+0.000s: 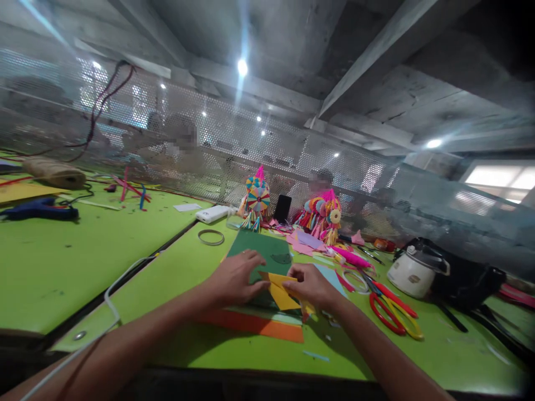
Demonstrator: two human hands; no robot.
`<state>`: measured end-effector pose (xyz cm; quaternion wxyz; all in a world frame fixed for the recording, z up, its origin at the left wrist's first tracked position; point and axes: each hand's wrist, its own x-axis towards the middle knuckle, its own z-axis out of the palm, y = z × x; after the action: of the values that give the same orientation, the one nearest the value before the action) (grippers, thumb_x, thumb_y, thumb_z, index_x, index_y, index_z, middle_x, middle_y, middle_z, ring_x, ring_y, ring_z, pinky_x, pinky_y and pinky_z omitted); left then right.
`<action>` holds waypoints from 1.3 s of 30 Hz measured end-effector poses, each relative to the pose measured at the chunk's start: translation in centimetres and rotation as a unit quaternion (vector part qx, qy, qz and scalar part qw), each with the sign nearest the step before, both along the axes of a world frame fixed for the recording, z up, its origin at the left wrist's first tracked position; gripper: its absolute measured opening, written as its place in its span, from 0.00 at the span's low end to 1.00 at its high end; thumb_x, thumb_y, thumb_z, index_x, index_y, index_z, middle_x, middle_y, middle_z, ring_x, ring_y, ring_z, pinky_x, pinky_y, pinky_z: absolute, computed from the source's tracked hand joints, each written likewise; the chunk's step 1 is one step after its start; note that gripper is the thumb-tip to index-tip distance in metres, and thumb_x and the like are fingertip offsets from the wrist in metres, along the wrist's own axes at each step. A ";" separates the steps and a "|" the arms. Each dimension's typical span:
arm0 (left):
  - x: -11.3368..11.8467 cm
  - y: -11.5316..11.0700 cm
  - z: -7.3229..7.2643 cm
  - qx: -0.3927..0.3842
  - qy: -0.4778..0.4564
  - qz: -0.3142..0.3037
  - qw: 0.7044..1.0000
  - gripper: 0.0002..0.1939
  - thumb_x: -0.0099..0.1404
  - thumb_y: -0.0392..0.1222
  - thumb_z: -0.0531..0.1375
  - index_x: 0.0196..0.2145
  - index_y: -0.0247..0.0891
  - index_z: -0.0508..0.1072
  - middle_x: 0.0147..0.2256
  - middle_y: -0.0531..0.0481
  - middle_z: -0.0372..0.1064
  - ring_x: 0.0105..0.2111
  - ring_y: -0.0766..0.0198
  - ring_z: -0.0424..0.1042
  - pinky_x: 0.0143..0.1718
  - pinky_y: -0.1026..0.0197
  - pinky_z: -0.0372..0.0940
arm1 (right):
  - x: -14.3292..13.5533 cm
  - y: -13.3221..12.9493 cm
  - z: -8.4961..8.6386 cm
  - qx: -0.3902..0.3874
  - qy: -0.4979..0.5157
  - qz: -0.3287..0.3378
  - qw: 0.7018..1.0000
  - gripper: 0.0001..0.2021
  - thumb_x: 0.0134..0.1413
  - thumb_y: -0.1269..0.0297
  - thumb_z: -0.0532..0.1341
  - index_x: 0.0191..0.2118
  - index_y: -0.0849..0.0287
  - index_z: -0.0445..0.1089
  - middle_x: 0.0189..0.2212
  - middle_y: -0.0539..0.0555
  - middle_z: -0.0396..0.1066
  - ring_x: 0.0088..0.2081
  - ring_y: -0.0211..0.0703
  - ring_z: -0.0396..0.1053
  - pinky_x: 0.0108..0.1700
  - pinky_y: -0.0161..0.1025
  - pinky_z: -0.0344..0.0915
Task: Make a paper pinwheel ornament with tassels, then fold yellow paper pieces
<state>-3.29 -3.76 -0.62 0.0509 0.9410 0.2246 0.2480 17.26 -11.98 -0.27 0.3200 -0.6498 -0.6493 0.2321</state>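
A folded piece of yellow paper (282,292) is held in my right hand (311,284), pinched between thumb and fingers. My left hand (240,278) rests on dark green paper (259,245), its fingers stretched out and apart. Its thumb reaches to the left edge of the yellow piece; whether it touches cannot be made out. Beneath the green sheet, an orange paper (267,328) shows along the near side. Just right of my right hand lie scissors (395,312) with red and yellow handles.
Two colourful paper lanterns (258,200) with tassels stand at the back, near a dark phone (283,209). A tape ring (211,237) and white power bank (212,213) lie left. A white pot-like container (413,273) stands right. A blue glue gun (39,210) lies far left.
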 end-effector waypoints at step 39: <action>3.7 2.9 -1.5 -0.553 -0.222 -0.072 0.800 0.18 0.50 0.52 0.64 0.28 0.30 0.76 0.21 0.50 0.69 0.16 0.74 0.54 0.18 0.67 0.45 | -0.3 3.8 -1.2 0.146 0.167 0.019 0.975 0.15 0.51 0.56 0.60 0.20 0.61 0.65 0.15 0.46 0.60 0.18 0.32 0.55 0.22 0.33 0.51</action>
<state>0.37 -0.91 -2.16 0.6289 0.6856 0.2373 0.2796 16.93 -8.19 -1.46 0.5105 -0.5355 -0.6260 0.2464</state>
